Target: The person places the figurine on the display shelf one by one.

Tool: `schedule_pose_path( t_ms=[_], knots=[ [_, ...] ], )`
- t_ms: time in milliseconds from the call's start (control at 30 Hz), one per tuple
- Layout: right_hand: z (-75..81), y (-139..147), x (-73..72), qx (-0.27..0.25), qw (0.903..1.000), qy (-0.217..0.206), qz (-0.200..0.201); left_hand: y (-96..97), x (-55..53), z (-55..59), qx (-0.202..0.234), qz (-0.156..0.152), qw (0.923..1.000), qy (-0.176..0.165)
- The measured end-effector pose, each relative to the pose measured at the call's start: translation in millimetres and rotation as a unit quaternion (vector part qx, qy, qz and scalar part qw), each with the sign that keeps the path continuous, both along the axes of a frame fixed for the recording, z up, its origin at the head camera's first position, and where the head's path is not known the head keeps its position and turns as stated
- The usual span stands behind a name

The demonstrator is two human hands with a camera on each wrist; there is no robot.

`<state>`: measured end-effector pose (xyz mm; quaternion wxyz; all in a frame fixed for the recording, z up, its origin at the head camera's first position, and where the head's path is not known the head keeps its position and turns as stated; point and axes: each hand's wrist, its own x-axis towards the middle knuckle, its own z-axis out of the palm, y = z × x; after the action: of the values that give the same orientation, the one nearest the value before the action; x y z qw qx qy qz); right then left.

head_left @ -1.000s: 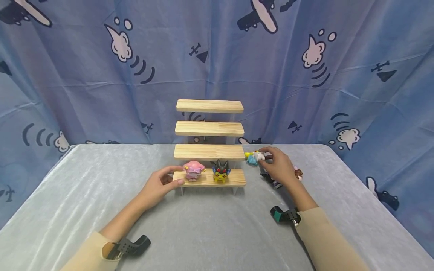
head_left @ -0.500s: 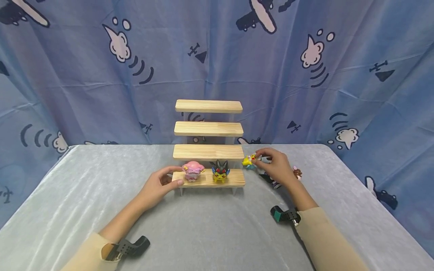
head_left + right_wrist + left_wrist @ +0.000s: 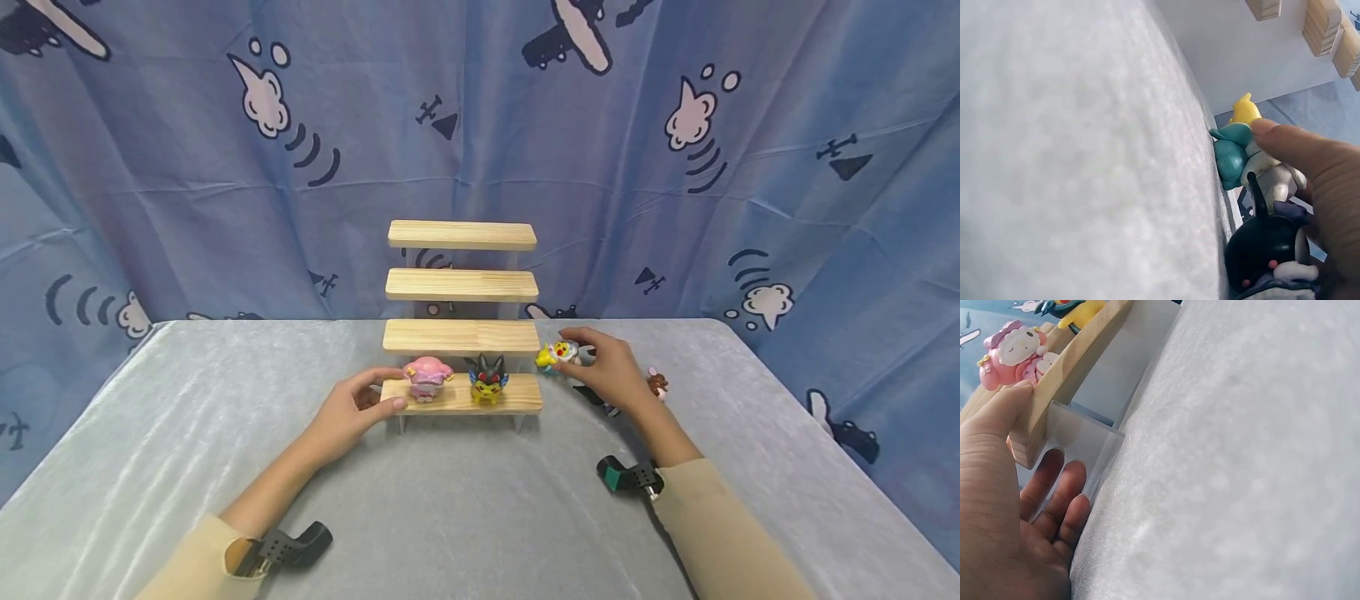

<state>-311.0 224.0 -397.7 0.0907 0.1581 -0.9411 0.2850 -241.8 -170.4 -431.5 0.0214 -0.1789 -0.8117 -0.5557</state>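
A four-step wooden display shelf (image 3: 461, 337) with clear side supports stands at the back of the table. Its bottom step carries a pink figurine (image 3: 427, 379) on the left and a yellow figurine in a black hood (image 3: 488, 380) on the right. My left hand (image 3: 347, 417) grips the left end of that step, thumb on the wood beside the pink figurine. To the right of the shelf, my right hand (image 3: 611, 367) pinches a yellow, white and teal figurine (image 3: 561, 353), tilted low over the cloth. Some right fingers are hidden behind it.
Close to my right hand lies a black figurine (image 3: 1266, 250), partly covered by the hand in the head view. A brown and white figurine (image 3: 657, 384) is just beyond my right wrist. A blue patterned curtain (image 3: 480, 125) hangs behind the table (image 3: 465, 508).
The right hand has shifted slightly left and turned the figurine, so its yellow face with a red spot now shows. My left hand has stayed on the shelf.
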Motion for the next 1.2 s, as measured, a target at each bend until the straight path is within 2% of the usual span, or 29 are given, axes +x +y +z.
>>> schedule_pose_path(
  t_ms=[367,600,933,1200],
  knots=[
    [1.4,-1.1,-0.8,0.065,0.9976,-0.018,-0.009,0.6,0.5,1.0,-0.002,0.003,1.0,0.001],
    [1.7,-1.5,0.5,0.06,0.9979,-0.016,-0.017,0.2,-0.3,0.8,0.001,-0.002,1.0,0.001],
    [5.6,3.8,1.4,0.022,0.9994,-0.002,0.027,0.6,0.4,0.5,0.004,-0.001,1.0,0.001],
    [18.3,0.3,5.8,0.043,0.9968,0.008,0.068,0.4,-0.1,0.0,-0.001,-0.001,1.0,0.003]
  ],
)
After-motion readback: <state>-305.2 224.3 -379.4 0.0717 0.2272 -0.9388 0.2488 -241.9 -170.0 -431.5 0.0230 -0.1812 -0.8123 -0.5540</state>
